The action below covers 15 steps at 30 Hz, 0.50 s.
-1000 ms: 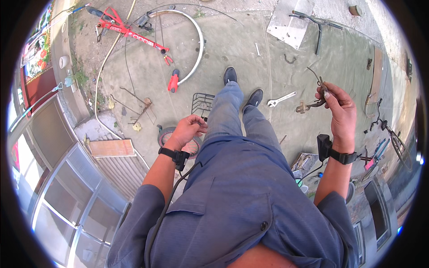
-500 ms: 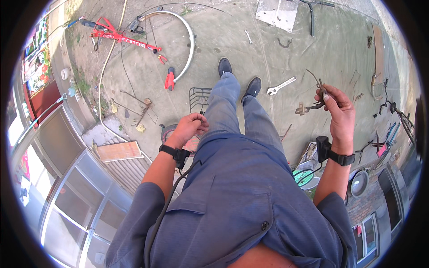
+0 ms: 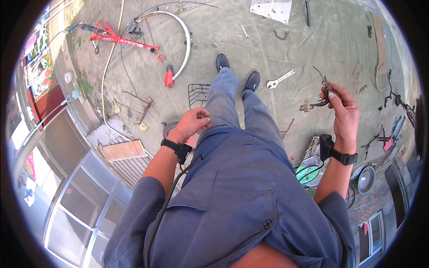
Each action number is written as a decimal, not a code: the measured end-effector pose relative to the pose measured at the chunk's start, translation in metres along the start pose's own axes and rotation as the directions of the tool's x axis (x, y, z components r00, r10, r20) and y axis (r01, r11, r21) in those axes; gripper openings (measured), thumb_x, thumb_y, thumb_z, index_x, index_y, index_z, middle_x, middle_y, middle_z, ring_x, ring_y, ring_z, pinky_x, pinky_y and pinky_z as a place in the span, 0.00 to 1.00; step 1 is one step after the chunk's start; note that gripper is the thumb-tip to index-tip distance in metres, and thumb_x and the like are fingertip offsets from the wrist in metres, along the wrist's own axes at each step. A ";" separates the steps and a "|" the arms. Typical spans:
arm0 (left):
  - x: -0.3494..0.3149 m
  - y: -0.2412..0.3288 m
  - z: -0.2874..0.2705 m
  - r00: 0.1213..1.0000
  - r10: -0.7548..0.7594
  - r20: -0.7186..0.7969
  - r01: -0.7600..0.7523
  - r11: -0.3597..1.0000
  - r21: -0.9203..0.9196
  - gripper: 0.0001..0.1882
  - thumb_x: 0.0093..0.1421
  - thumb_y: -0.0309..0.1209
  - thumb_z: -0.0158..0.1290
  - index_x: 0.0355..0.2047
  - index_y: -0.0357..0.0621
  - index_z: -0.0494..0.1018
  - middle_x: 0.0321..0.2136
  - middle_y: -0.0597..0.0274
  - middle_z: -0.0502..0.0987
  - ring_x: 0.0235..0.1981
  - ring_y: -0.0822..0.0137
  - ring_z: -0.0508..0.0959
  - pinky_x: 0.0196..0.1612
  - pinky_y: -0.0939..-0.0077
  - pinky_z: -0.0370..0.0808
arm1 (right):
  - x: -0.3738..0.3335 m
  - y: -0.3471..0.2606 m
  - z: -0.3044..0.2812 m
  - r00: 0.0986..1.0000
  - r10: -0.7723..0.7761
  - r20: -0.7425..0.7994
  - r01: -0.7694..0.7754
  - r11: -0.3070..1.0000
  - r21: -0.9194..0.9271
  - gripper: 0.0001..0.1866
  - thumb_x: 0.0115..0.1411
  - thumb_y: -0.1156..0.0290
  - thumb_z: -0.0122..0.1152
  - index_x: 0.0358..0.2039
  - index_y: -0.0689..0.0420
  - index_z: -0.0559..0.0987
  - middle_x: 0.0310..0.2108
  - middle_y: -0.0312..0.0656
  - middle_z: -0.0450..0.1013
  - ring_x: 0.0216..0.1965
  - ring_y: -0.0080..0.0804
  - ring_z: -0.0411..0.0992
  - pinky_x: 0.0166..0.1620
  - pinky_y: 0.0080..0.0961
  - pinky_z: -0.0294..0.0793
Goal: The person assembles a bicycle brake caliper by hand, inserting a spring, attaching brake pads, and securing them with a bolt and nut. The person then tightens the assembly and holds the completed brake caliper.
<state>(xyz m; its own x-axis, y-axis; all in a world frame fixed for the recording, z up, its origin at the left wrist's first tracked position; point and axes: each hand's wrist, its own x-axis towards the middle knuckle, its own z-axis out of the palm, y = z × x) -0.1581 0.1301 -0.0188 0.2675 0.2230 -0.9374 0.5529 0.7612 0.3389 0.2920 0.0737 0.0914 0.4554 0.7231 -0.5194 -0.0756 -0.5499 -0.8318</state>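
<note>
A dark, bent metal part (image 3: 321, 103) with a flat tan end and a thin curved rod sticking up is pinched in the fingertips of my right hand (image 3: 345, 107). That hand is held out over the ground to the right. In front of my left thigh, my left hand (image 3: 190, 125) is closed, thumb against curled fingers. Whatever is between those fingers, if anything, is too small or hidden to make out. An adjustable wrench (image 3: 281, 78) lies on the ground between my shoes and my right hand. Just beyond my left hand rests a black wire rack (image 3: 197, 94).
A red bicycle frame (image 3: 127, 41) and a pale curved rim or fender (image 3: 187, 42) lie far left, red-handled pliers (image 3: 160, 57) beside them. A small spanner (image 3: 244, 31) and a white board (image 3: 271, 10) lie ahead. A green basin (image 3: 307, 174) stands by my right forearm.
My left hand has lifted slightly, its thumb and fingers now drawn more tightly together. My right hand still grips the metal part, shifted a little to the right. The view has tilted slightly.
</note>
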 end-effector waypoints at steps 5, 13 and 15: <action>0.004 0.006 0.004 0.999 0.035 0.008 -0.035 0.999 -0.008 0.12 0.61 0.22 0.54 0.45 0.38 0.72 0.37 0.58 0.80 0.37 0.67 0.82 0.39 0.76 0.79 | -0.002 0.003 -0.010 0.999 -0.016 -0.038 0.016 1.000 0.000 0.15 0.60 0.77 0.61 0.48 0.61 0.80 0.37 0.33 0.80 0.35 0.15 0.73 0.36 0.14 0.68; 0.003 0.014 0.006 1.000 0.022 0.017 -0.023 0.999 0.037 0.10 0.62 0.23 0.53 0.45 0.39 0.72 0.38 0.58 0.80 0.37 0.67 0.82 0.39 0.75 0.79 | -0.019 0.006 -0.025 0.999 -0.003 -0.043 0.007 0.996 0.089 0.14 0.60 0.78 0.59 0.47 0.61 0.81 0.39 0.39 0.81 0.39 0.24 0.78 0.40 0.19 0.70; 0.004 0.015 0.005 0.999 0.029 0.028 -0.030 0.999 0.041 0.09 0.63 0.23 0.54 0.44 0.39 0.72 0.37 0.58 0.80 0.37 0.67 0.82 0.38 0.76 0.78 | -0.024 0.007 -0.025 0.998 -0.008 -0.058 0.016 0.991 0.134 0.14 0.60 0.79 0.58 0.47 0.63 0.80 0.39 0.42 0.80 0.39 0.28 0.78 0.45 0.22 0.72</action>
<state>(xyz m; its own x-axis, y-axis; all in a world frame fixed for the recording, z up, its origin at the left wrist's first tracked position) -0.1442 0.1395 -0.0173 0.3054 0.2276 -0.9246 0.5768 0.7284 0.3698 0.3028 0.0422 0.1031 0.5063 0.7023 -0.5004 -0.1861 -0.4776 -0.8586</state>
